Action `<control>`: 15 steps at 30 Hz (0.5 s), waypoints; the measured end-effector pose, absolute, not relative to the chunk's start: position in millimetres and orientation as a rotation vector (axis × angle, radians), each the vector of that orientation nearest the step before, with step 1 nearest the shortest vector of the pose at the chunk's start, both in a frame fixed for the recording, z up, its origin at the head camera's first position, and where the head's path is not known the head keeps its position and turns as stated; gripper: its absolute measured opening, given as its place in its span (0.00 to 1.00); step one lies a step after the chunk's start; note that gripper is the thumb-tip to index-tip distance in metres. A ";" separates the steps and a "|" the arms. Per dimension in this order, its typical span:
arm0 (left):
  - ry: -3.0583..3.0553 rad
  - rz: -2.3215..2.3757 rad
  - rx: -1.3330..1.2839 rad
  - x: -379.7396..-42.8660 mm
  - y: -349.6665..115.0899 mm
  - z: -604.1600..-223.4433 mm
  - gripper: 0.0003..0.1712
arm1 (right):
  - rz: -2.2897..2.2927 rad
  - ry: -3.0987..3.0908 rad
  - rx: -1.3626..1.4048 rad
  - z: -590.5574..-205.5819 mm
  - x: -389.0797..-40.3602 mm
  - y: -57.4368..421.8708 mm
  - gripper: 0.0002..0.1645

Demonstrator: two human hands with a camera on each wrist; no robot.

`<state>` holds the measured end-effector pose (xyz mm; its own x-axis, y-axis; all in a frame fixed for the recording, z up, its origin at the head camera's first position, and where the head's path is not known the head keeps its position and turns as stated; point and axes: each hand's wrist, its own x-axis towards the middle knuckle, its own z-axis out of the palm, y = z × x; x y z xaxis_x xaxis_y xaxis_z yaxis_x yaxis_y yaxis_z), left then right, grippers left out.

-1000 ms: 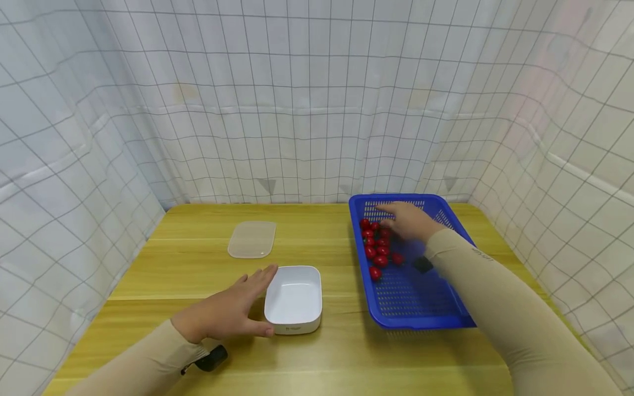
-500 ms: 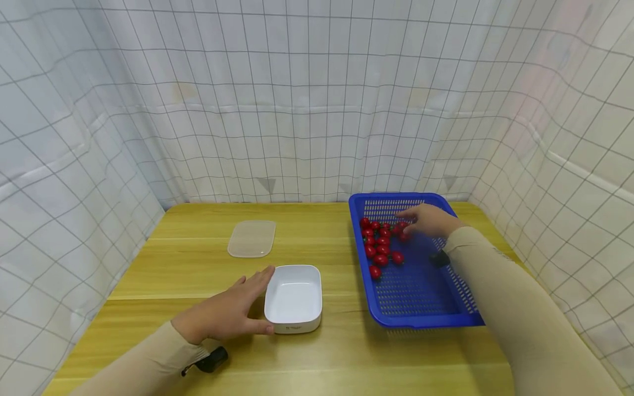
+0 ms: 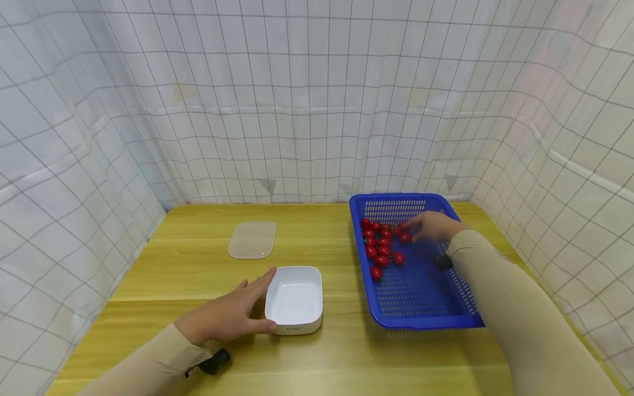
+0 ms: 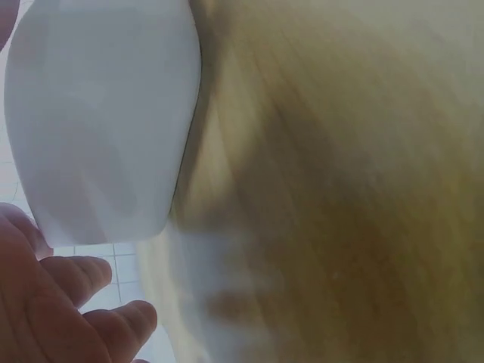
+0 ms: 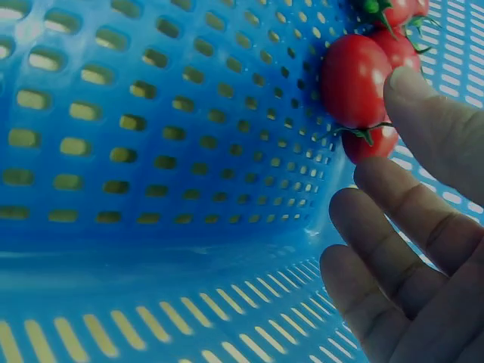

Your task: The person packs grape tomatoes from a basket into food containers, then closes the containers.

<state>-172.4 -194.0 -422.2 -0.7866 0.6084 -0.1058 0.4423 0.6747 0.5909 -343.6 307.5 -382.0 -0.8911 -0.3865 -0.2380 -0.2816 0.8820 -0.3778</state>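
My left hand [image 3: 235, 311] lies beside a small white square box [image 3: 294, 297], thumb at its near corner and fingertips at its far left rim. In the left wrist view the smooth side of the box [image 4: 102, 121] shows beside my bent fingers. Over at the right, my right hand [image 3: 435, 226] reaches into a blue plastic basket [image 3: 421, 322]. Several red cherry tomatoes [image 3: 381, 260] lie along the basket's left side. In the right wrist view, my thumb and index fingertip are at a pair of tomatoes [image 5: 354, 79], the other fingers extended and apart from them.
A translucent flat lid [image 3: 252, 240] lies on the wooden table [image 3: 198, 269], behind the white box. Curtains with a grid pattern [image 3: 317, 110] surround the table at the back and both sides. The basket's raised rim stands around the tomatoes.
My right hand first moved right within the basket, uncovering tomatoes, then shifted slightly nearer me beside the rightmost ones. My left hand stays at the white box.
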 end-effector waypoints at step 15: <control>2.596 0.841 0.749 -171.7 -193.9 -428.3 0.65 | -0.448 2.759 -0.583 -396.2 -351.8 309.4 0.23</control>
